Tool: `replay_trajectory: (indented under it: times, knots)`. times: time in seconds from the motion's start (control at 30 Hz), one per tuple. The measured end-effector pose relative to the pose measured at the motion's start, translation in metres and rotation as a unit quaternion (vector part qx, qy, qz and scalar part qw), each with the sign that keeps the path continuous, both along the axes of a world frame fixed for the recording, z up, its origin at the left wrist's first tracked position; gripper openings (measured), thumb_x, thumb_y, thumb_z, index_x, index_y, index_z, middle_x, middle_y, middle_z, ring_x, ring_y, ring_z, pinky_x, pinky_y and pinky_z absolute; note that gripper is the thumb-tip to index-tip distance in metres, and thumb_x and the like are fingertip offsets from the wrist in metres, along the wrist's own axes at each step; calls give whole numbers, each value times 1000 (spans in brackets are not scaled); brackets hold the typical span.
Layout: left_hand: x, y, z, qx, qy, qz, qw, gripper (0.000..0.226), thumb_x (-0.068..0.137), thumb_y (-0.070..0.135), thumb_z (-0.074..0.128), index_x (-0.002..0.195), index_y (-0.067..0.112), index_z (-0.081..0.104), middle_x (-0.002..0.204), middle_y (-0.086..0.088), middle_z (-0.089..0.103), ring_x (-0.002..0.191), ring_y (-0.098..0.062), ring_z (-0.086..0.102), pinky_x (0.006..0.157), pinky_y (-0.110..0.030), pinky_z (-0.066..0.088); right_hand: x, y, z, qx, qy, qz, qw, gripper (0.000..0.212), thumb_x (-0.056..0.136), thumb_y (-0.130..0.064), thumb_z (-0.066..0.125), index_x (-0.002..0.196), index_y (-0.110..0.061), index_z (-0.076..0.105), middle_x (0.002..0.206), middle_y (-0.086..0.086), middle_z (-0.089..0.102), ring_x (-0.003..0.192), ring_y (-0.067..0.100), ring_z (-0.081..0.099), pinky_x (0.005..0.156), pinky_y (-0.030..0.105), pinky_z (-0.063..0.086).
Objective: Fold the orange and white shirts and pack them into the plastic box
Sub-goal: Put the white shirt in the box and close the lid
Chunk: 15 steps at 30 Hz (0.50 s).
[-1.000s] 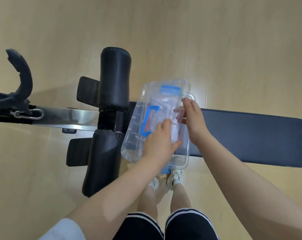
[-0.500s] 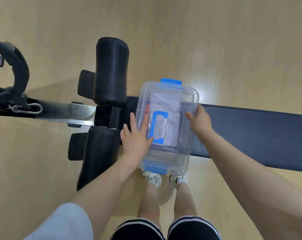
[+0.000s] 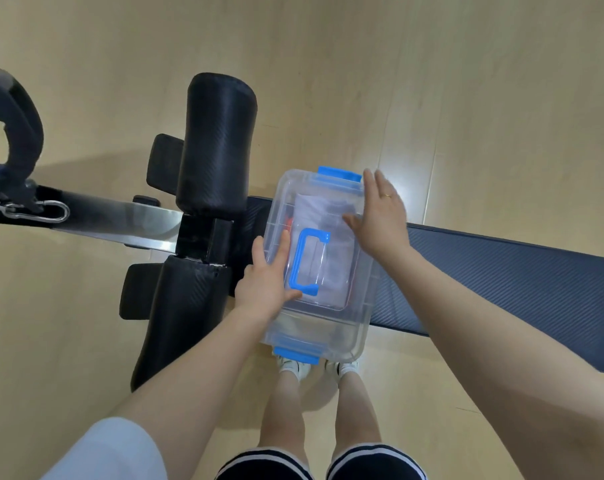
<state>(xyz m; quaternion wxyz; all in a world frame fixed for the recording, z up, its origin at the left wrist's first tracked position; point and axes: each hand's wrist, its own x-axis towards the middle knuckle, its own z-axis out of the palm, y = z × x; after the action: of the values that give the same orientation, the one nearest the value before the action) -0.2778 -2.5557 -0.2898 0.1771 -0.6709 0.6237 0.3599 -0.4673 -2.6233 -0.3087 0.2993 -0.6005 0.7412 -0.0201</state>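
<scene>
A clear plastic box [image 3: 357,327] with a lid, a blue handle [image 3: 305,259] and blue end latches sits on the dark bench [image 3: 501,271]. Through the lid I see a folded white shirt [image 3: 314,209] and a sliver of orange shirt [image 3: 288,221] at its left. My left hand [image 3: 264,284] lies flat on the lid's left side, fingers apart, thumb by the handle. Spread open, my right hand [image 3: 380,216] presses on the lid's far right corner, next to the far blue latch [image 3: 338,174].
Black padded rollers [image 3: 217,147] and a metal bar [image 3: 120,220] of the bench stand left of the box. A curved black handle with a carabiner [image 3: 16,147] is at far left. My legs and white shoes [image 3: 293,367] are below the box, on wooden floor.
The lid went from tilted in both hands to flat on the box. My right hand moved from the box's right side up onto the lid's far corner; my left hand stays flat on the lid.
</scene>
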Motion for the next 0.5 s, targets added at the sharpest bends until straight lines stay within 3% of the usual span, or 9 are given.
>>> replay_trajectory:
  times: [0.13,0.23,0.33,0.43,0.5]
  knots:
    - [2,1,-8,-3,0,8,1000,101,78,45,67,143,41,-12,149,-11,4,118,-31,41,85,-40,49,13,-34,-10,57,19,47,997,63,96,-40,41,147,-14,15,155,5,22,145,25,11,116,48,3]
    - [4,2,-11,-11,2,9,1000,102,78,46,67,143,41,-12,144,-12,11,115,-29,41,85,-39,48,14,-52,-9,92,23,59,994,62,92,-45,45,144,-18,23,149,6,32,137,28,25,111,48,16]
    - [6,2,-11,-36,9,0,999,102,77,47,67,144,39,-10,138,-12,18,109,-28,43,83,-39,49,11,-59,-6,66,-3,58,996,56,89,-40,55,138,-20,37,138,10,40,127,31,36,106,41,29]
    - [7,3,-6,-27,48,29,998,98,79,41,67,144,41,-6,146,-10,11,123,-29,35,94,-42,45,15,-51,-2,22,-25,49,998,39,91,-31,54,127,-18,52,127,10,47,119,31,43,101,40,35]
    - [8,12,-4,-40,136,96,985,87,84,29,64,146,38,4,152,-6,6,136,-24,23,107,-41,35,21,-44,0,-6,-8,36,999,31,93,-25,50,121,-14,55,123,10,51,112,32,49,95,40,38]
